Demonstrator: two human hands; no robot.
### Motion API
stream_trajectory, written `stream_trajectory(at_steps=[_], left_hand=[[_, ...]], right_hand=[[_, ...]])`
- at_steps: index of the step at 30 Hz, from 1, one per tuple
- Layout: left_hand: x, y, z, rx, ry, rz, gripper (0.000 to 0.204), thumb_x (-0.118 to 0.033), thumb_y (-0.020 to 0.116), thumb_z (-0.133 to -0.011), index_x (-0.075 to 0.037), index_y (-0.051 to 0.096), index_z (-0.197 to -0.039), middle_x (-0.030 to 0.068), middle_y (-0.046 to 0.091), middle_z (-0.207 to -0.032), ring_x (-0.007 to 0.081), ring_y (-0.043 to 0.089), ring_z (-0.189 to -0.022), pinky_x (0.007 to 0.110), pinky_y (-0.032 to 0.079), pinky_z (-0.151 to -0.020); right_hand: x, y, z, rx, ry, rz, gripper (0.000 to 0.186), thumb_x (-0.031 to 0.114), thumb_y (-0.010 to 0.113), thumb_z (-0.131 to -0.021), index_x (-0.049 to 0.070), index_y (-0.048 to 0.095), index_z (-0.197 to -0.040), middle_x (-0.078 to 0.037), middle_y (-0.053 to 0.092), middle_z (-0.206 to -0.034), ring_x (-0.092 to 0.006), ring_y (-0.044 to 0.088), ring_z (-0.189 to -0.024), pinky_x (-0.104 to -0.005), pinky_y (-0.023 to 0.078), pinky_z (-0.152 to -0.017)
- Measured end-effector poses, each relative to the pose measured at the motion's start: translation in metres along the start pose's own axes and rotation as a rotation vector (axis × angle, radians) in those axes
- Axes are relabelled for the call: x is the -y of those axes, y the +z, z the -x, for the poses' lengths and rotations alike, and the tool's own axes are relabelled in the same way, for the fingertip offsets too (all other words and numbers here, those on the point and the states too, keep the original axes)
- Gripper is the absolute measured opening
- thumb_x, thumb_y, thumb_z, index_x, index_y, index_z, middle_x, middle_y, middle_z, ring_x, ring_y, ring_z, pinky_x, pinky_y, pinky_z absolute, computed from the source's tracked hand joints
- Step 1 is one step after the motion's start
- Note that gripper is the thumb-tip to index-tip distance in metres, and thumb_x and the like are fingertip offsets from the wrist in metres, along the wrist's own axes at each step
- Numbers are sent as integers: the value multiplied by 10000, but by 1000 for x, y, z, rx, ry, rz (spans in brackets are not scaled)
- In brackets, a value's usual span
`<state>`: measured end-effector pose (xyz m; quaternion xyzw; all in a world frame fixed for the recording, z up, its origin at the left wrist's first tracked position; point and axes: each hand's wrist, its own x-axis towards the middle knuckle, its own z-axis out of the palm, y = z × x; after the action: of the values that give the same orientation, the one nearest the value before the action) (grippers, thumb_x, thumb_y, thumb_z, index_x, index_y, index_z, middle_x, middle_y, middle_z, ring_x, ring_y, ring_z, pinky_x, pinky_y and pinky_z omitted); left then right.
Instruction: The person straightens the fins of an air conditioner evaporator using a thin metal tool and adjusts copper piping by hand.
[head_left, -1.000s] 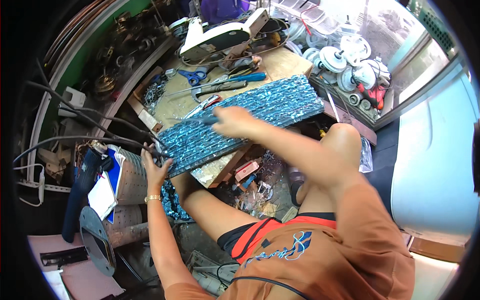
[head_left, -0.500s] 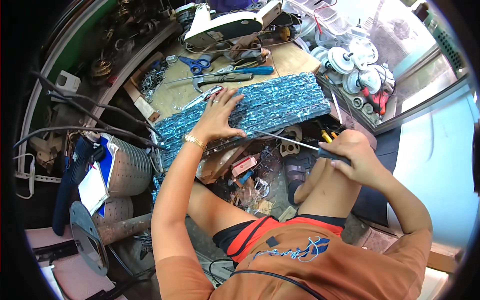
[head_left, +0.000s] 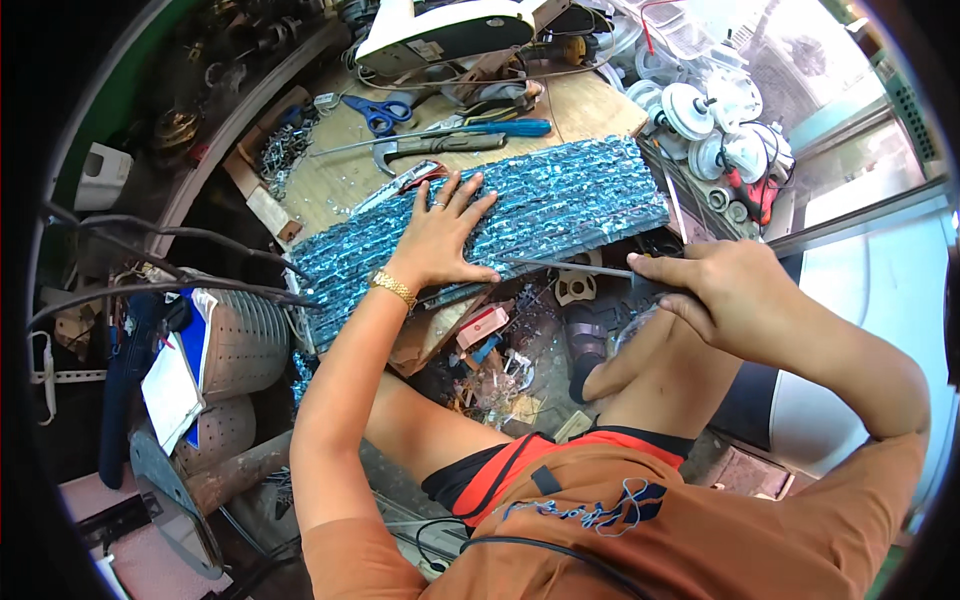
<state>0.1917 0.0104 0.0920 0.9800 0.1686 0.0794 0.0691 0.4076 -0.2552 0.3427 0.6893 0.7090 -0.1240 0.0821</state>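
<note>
A long, shiny blue slab (head_left: 570, 195) with a rough, ridged surface, like a finned coil, lies along the near edge of the wooden work table. My left hand (head_left: 443, 240) rests flat on it, fingers spread and thumb along its near edge. In my right hand (head_left: 725, 290) is a screwdriver (head_left: 585, 267), its long thin shaft pointing left. The shaft's tip meets the slab's near edge beside my left thumb; whether it is pushed in I cannot tell. My fingers hide most of the dark handle.
Behind the slab are a hammer (head_left: 445, 144), a blue-handled screwdriver (head_left: 510, 128) and blue scissors (head_left: 380, 114). White round parts (head_left: 690, 110) pile up at far right. Dark cables (head_left: 180, 285) cross from the left near a perforated metal drum (head_left: 245, 345). Scraps litter the floor between my legs.
My right hand has risen off my knee and swung up and outward, so the screwdriver lies flatter. My left hand keeps its place on the slab. The view has shifted slightly.
</note>
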Motion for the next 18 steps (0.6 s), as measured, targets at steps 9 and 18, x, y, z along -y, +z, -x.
stream_trajectory(at_steps=[9, 18], left_hand=[[0, 5, -2, -1, -4, 18, 1254, -843, 776, -640, -212, 402, -1657, 112, 284, -1758, 384, 211, -1630, 679, 136, -1277], [7, 8, -6, -62, -47, 56, 860, -737, 557, -943, -218, 455, -1622, 90, 326, -1744, 361, 216, -1632, 645, 104, -1286]], right_hand=[[25, -23, -29, -43, -129, 171, 437, 337, 749, -913, 94, 739, -1277, -109, 643, -740, -323, 683, -630, -435, 529, -551], [20, 160, 52, -329, 197, -456, 663, 91, 781, -871, 171, 594, -1502, -134, 648, -1007, -376, 696, -812, -446, 559, -731]])
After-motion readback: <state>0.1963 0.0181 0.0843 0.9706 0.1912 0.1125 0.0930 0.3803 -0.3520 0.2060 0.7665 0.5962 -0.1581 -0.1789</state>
